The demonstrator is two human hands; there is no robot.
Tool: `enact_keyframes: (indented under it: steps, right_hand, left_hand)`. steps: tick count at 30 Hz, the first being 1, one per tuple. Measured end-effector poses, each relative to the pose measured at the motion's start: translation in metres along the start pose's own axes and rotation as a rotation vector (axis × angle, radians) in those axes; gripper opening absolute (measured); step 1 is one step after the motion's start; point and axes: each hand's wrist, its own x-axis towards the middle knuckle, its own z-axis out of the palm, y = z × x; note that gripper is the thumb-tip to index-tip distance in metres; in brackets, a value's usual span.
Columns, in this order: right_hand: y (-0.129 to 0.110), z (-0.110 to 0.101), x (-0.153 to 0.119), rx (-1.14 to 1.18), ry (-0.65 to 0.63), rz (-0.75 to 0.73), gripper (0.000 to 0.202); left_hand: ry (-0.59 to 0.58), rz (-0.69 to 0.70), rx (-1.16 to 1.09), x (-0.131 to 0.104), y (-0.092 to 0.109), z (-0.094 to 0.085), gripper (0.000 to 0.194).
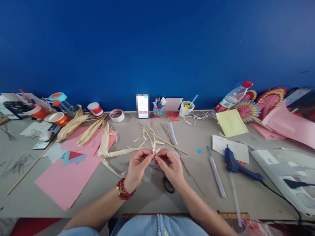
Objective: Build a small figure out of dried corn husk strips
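Observation:
My left hand point(138, 165), with red beads round its wrist, and my right hand point(172, 166) meet over the middle of the table. Both pinch the base of a small pale corn husk flower point(154, 150), whose pointed petals rise between the fingertips. Cut husk petals point(142, 143) lie just beyond, near a thin wooden stick point(172, 145). Long husk strips point(104, 141) spread to the left of my left hand. Scissors with a black handle point(168, 185) are partly hidden under my right hand. Thin wires point(190, 173) lie beside that hand.
Pink paper point(70, 182) and dried husks point(73, 128) cover the left side. A blue glue gun point(240, 165), a power strip point(278, 178) and a pale stick point(216, 173) lie at right. A tape roll point(116, 115), phone point(142, 106) and pen cup point(158, 109) line the back.

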Motion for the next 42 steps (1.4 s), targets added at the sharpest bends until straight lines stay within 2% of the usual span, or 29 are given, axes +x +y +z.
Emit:
enact_keyframes:
  steps: [18, 26, 33, 42]
  right_hand:
    - [-0.001, 0.0009, 0.0001, -0.062, 0.02, -0.02, 0.01]
    - [-0.0019, -0.0003, 0.0007, -0.117, 0.009, -0.086, 0.008]
    - [0.0008, -0.0037, 0.0006, -0.18, -0.011, -0.129, 0.007]
    - [-0.0037, -0.0051, 0.001, -0.27, 0.011, -0.182, 0.005]
  left_hand:
    - [0.03, 0.031, 0.097, 0.0005, 0.0019, 0.0011, 0.015]
    - [0.002, 0.076, 0.142, 0.0005, 0.0038, 0.0005, 0.012]
    - [0.001, 0.044, 0.143, 0.0014, 0.0055, 0.0001, 0.014]
    - [-0.018, 0.172, 0.33, -0.0006, 0.0099, -0.0009, 0.008]
